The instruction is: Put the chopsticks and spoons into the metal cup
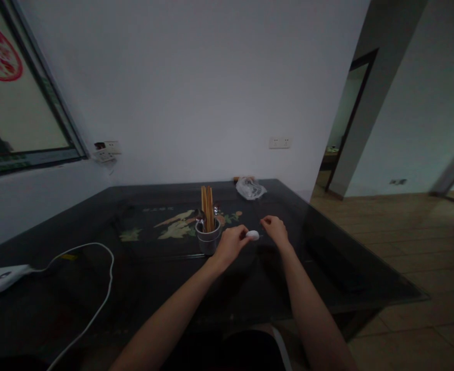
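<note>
My left hand (230,243) reaches over the dark glass table (95,288) with its fingers pinched on a small white object (252,235). My right hand (275,229) is just to the right of it, fingers curled close together near the same white object; what those fingers hold, if anything, is too small to see. A grey cup (207,238) with brown chopsticks (207,207) and a metal utensil stands directly left of my left hand.
A crumpled clear plastic bag (250,188) lies at the table's far edge. A white power bank (1,277) with a white cable (103,268) sits at the left. A dark flat object (333,263) lies at the right. Wooden floor and a doorway are to the right.
</note>
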The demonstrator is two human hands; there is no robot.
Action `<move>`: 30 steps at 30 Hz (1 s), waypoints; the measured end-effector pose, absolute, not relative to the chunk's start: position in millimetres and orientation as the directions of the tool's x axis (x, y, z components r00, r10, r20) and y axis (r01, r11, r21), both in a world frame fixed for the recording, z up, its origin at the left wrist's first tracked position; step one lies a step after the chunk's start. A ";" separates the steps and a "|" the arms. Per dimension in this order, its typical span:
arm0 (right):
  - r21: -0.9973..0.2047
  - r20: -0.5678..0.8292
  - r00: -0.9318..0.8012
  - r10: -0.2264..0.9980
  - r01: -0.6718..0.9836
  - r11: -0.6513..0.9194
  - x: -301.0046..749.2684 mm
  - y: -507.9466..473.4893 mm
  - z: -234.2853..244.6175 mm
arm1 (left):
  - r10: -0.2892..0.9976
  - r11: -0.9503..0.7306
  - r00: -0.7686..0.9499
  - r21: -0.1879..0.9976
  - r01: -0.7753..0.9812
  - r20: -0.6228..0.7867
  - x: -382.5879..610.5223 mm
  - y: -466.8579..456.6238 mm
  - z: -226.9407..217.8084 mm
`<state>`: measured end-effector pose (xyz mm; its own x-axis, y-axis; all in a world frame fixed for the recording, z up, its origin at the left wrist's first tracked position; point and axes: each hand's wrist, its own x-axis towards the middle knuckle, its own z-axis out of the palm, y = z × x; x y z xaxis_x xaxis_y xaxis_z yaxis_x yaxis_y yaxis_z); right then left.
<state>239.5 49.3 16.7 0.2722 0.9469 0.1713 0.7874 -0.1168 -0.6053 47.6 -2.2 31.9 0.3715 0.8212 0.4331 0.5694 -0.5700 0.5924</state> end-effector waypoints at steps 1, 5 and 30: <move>-0.609 0.172 0.267 0.948 0.786 -0.110 239.7 49.8 16.5 | 0.816 -0.578 0.370 0.595 0.559 0.444 47.2 -3.7 35.9; -0.638 0.179 0.242 0.953 0.766 -0.075 242.1 53.9 13.3 | 0.794 -0.607 0.372 0.600 0.522 0.480 43.2 -12.7 56.9; -0.906 0.225 -0.279 0.934 0.293 0.306 145.1 32.1 -2.3 | 0.816 -0.537 -0.032 0.777 0.327 0.577 -73.6 19.4 91.1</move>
<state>145.1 32.1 -2.3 -0.2789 0.9336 0.2252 0.2934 0.3061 -0.9057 -73.6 19.4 91.1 -0.0323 0.8159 0.5773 0.3272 -0.5371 0.7774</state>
